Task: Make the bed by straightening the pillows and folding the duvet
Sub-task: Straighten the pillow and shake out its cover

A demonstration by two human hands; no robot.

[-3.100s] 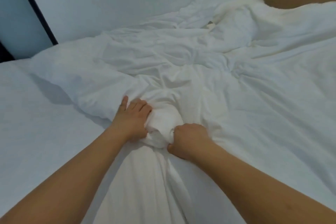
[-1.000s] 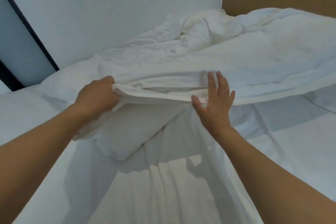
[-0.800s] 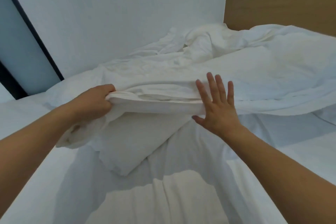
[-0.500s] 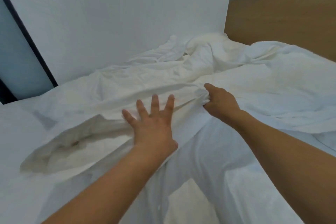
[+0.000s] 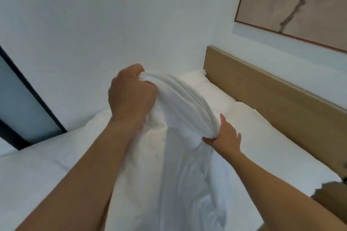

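The white duvet (image 5: 180,165) hangs bunched in front of me above the bed. My left hand (image 5: 131,97) is raised and fisted around its gathered top edge. My right hand (image 5: 225,137) sits lower and to the right, pinching the same gathered edge from below. A white pillow (image 5: 202,84) lies flat at the head of the bed, next to the wall, and a second white pillow (image 5: 262,133) lies to its right along the headboard.
A wooden headboard (image 5: 272,95) runs along the right. A framed picture (image 5: 296,2) hangs above it. The white wall (image 5: 112,24) borders the bed's far side. A dark-framed glass panel (image 5: 20,99) stands at left. The white mattress sheet (image 5: 47,165) stretches at lower left.
Both hands have lifted the duvet off the bed, baring the pillows. My left hand went from spread flat to a raised fist on the edge. My view has tilted upward.
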